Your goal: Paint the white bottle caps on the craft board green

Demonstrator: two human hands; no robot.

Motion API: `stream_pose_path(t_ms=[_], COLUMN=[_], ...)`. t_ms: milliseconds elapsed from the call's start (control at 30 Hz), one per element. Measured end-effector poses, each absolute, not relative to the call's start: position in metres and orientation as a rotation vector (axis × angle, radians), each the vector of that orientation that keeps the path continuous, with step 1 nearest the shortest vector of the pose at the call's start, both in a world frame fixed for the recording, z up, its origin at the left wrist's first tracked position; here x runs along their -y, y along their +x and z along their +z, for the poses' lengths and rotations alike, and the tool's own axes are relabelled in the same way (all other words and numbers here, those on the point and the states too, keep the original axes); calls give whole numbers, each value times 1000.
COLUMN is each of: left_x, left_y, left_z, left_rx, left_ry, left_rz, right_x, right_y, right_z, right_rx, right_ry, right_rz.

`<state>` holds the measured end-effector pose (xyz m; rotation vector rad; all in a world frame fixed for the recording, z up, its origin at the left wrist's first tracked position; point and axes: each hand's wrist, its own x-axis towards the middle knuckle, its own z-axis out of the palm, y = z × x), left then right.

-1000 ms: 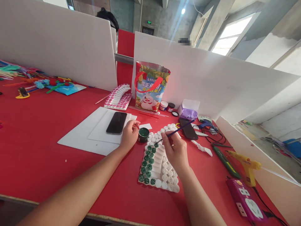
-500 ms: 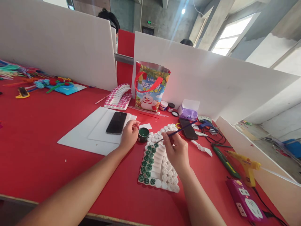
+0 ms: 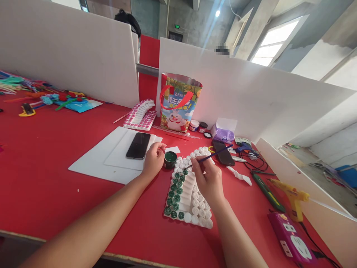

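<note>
My right hand (image 3: 208, 176) pinches a thin dark-blue paintbrush (image 3: 214, 153), its tip down on a roundel near the upper left of a white craft piece (image 3: 187, 193). Rows of rose-like roundels border the ribbed middle of this piece. Dark green paint covers the left-hand roundels (image 3: 174, 193), while those on the right and at the top are white. Close by stands an open jar of green paint (image 3: 170, 158). My left hand (image 3: 154, 158) rests against or just beside the jar, fingers loosely bent and apart; a black phone (image 3: 138, 145) lies left of it.
Behind are a pink-painted similar piece (image 3: 141, 115), a colourful bag (image 3: 180, 104), paint jars (image 3: 198, 125) and a purple tissue pack (image 3: 223, 133). To the right lie another phone (image 3: 224, 152), a green cutter (image 3: 267, 191), a yellow glue gun (image 3: 291, 195) and a purple power strip (image 3: 291, 238).
My right hand and the brush have shifted very slightly left, with the tip staying at the same roundel. My left hand has not visibly moved.
</note>
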<state>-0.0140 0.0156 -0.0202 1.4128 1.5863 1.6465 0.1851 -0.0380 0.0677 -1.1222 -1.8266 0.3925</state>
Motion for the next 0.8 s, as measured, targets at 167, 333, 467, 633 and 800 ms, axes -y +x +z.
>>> stream_pose_path(t_ms=[167,333,467,633,800], left_x=[-15,-16,-16,-16,-16], left_y=[-14,-14,-15,-14,-14], left_z=[-20,-22,-22,-21,-21], left_rx=[-1581,-1583,-1585,-1587,-1584], left_ry=[1410,1411,1412,1411,1414], left_rz=[1647,1645,1638,1646,1648], right_x=[38,39,39,40,38], right_y=[184,185,185,184,186], right_z=[69,69,69,70,72], right_rx=[1820,1824,1847,1825,1844], right_ry=[-1134,-1100,-1109,-1104,-1110], right_rz=[404,427,430,439,449])
